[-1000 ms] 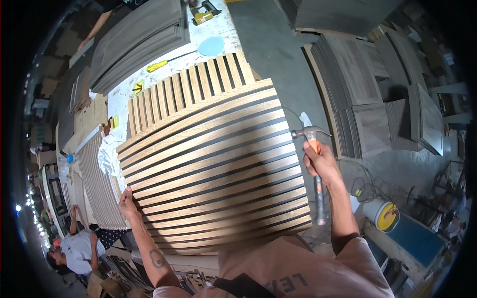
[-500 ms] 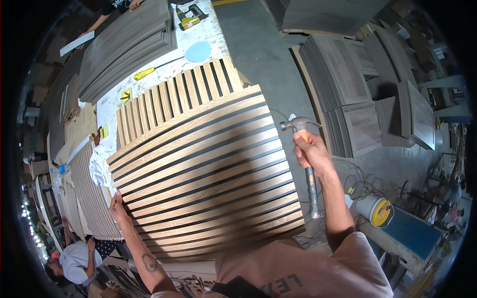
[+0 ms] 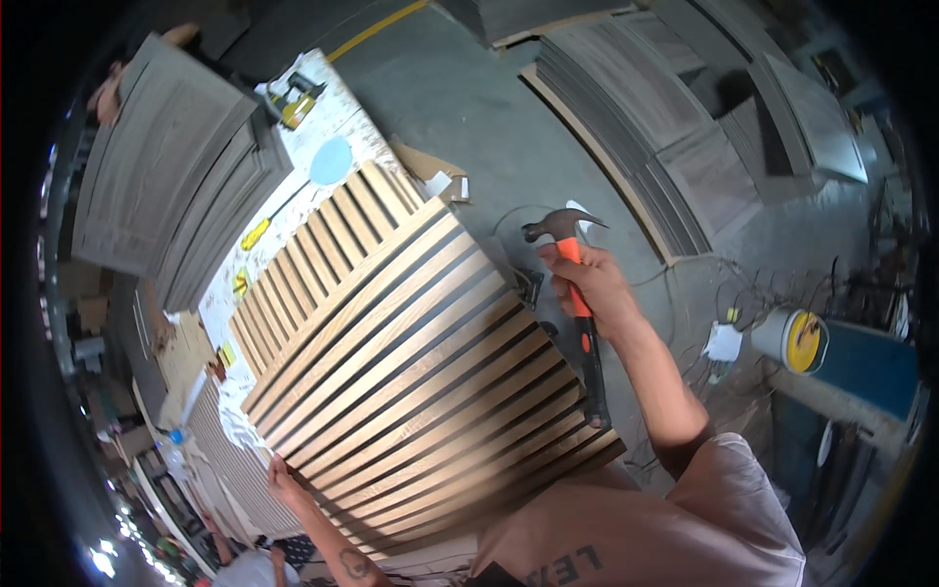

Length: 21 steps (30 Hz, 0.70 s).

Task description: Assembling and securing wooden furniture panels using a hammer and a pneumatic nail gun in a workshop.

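Note:
A slatted wood panel, light oak strips with dark gaps, lies tilted in front of me over a second slatted panel whose strips show beyond its far edge. At the near left edge, my left hand has its fingers closed on the upper panel's rim. My right hand is wrapped around the orange and black handle of a claw hammer. The hammer is held upright off the panel's right side, its head at the top.
The white worktable carries a yellow-black power tool, a blue disc and a yellow-handled screwdriver. A person's hand is on stacked grey panels. More panels and a bucket stand right.
My view has turned, so the table and panels appear rotated. My right hand still grips the hammer, my left the panel edge. The other person's hands are now at the top grey panel.

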{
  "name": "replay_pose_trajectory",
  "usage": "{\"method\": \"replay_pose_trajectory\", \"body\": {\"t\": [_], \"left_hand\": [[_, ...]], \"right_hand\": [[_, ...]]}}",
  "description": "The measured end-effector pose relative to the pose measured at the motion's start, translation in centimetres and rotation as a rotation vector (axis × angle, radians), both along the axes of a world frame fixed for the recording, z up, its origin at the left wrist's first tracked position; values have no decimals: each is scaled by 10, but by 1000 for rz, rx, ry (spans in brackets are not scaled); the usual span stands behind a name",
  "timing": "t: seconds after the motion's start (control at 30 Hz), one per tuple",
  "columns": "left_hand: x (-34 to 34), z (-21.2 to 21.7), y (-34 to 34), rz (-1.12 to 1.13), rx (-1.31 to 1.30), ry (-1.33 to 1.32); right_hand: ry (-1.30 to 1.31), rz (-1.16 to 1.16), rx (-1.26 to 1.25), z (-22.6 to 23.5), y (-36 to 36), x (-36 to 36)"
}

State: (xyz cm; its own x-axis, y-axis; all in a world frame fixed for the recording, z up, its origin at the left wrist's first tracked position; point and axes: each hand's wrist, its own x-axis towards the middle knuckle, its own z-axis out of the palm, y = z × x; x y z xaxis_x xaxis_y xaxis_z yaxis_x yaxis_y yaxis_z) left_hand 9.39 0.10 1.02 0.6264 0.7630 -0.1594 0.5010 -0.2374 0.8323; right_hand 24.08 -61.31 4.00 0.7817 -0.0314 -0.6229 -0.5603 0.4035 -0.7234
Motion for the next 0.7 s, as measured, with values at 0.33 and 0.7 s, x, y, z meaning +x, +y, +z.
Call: {"method": "replay_pose_trajectory", "body": {"t": [0.33, 0.7], "left_hand": [[4, 2, 29, -71, 135, 8], [8, 5, 17, 18, 246, -66]], "right_hand": [[-122, 301, -80, -12, 2, 15], [-216, 444, 414, -80, 23, 39]]}}
